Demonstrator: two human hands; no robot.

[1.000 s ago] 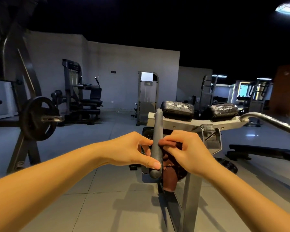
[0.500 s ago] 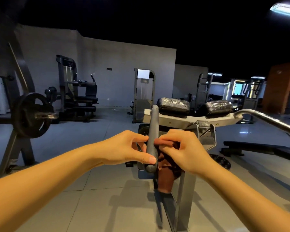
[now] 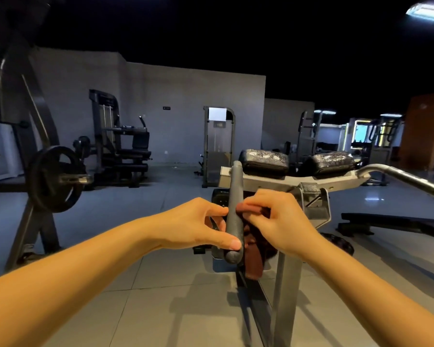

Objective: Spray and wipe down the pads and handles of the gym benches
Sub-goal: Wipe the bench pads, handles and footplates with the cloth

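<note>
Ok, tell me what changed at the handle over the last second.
Barely anything: the right hand has shifted its pinch on the brown cloth, so a rolled fold now shows against the handle. The left hand still holds the handle's lower end, thumb across it.

The brown cloth (image 3: 253, 267) hides mostly behind the grey handle (image 3: 234, 194) and right hand (image 3: 283, 221); wall sign (image 3: 166, 108) too small to read.

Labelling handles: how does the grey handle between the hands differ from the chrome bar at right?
The grey handle is matt and dark; the chrome bar is shiny. The left hand grips the grey handle, the right hand holds a brown cloth against it; the chrome bar is untouched. Both seem fixed to the same pale frame.
</note>
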